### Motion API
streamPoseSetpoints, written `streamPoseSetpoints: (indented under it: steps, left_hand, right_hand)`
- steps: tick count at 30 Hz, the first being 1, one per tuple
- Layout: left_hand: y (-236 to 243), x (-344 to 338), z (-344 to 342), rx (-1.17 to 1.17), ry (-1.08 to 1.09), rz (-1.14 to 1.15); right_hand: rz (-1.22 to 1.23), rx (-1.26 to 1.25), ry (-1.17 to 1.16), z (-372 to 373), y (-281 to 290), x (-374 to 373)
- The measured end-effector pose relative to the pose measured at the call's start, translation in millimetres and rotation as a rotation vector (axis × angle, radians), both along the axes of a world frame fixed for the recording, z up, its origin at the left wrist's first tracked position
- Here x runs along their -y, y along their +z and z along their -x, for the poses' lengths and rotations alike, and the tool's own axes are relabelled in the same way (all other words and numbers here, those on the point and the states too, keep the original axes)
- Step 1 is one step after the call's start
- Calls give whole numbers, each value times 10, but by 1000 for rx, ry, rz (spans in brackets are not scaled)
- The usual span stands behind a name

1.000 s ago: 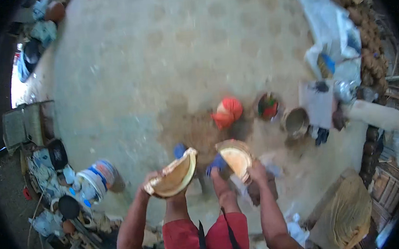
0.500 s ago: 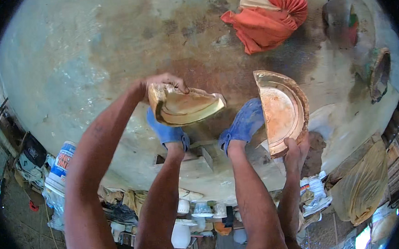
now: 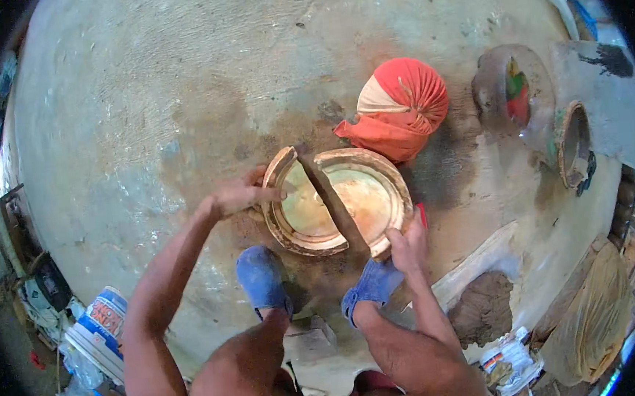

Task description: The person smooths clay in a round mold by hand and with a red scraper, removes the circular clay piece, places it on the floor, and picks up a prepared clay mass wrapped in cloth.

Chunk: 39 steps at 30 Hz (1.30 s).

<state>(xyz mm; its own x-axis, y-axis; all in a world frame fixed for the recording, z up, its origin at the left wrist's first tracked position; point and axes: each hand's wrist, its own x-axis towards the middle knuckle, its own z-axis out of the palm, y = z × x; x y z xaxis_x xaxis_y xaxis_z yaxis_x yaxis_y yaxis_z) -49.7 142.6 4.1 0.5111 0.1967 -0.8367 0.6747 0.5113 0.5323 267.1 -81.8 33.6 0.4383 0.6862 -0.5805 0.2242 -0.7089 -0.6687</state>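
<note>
My left hand grips the outer rim of one half of a round mould, fingers over its edge. My right hand grips the lower right rim of the other mould half. Both halves are thick-walled, brownish at the rim and pale inside, with a stepped ring. Their straight edges face each other across a narrow slanting gap, with the hollow sides up. A red and cream cloth bundle sits just beyond the right half.
My blue shoes stand just below the halves. At right are a round grey-brown object, a ring-shaped thing, a grey board and a brown clay-like lump. A white and blue bucket stands lower left.
The two mould halves, held apart half a second ago, have come close together. The left one has turned hollow side up, its straight edge facing the right one. The view has shifted.
</note>
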Motion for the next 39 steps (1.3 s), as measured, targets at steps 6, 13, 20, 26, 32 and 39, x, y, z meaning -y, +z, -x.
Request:
streamPoseSetpoints:
  steps: [6,13,20,26,32,39]
  left_hand:
    - [94,456,-78,-48,98,-564]
    - [83,680,-50,-248,57,-1042]
    - [-117,674,8,-144,-28,-1059]
    - [-164,473,-66,-44,-75,-1093]
    - [-216,341,-73,17,-138,-1141]
    - [-446,168,-391,249,-28,-1112]
  right_hand:
    - [-66,114,23,113,-177,-169]
    - [-156,178,87,384,-348,-110]
    - [56,356,207,409,-359,-21]
    - [-10,381,240,499,-193,31]
    - [87,362,302,629,-14,65]
    - [152,381,353,830,3,139]
